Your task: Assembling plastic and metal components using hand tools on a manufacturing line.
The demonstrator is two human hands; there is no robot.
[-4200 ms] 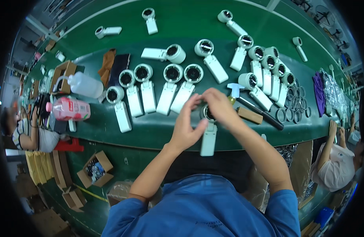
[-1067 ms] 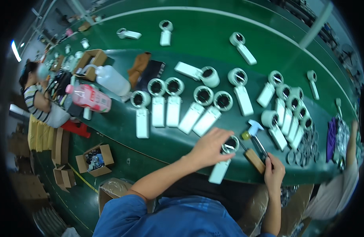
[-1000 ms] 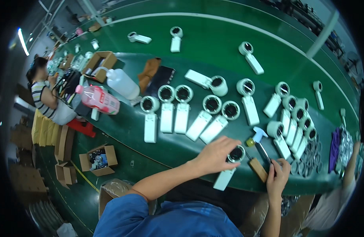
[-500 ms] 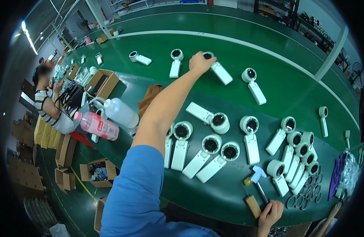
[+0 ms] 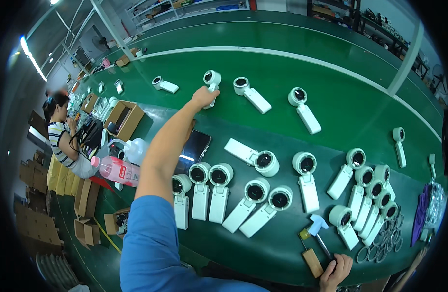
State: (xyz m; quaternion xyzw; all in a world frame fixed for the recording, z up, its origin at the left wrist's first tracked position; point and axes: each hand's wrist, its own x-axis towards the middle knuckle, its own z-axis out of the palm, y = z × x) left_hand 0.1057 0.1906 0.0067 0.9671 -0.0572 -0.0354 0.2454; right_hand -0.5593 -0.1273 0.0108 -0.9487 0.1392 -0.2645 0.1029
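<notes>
Head view | left hand (image 5: pixel 203 96) grips white device (image 5: pixel 211 82), hiding its handle | right hand (image 5: pixel 337 272) cut off, grip unclear

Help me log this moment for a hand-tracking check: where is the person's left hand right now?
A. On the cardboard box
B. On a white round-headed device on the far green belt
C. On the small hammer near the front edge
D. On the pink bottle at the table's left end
B: the left hand, arm stretched out, closes on the white round-headed device on the far green belt; the right hand sits by the small hammer.
</notes>
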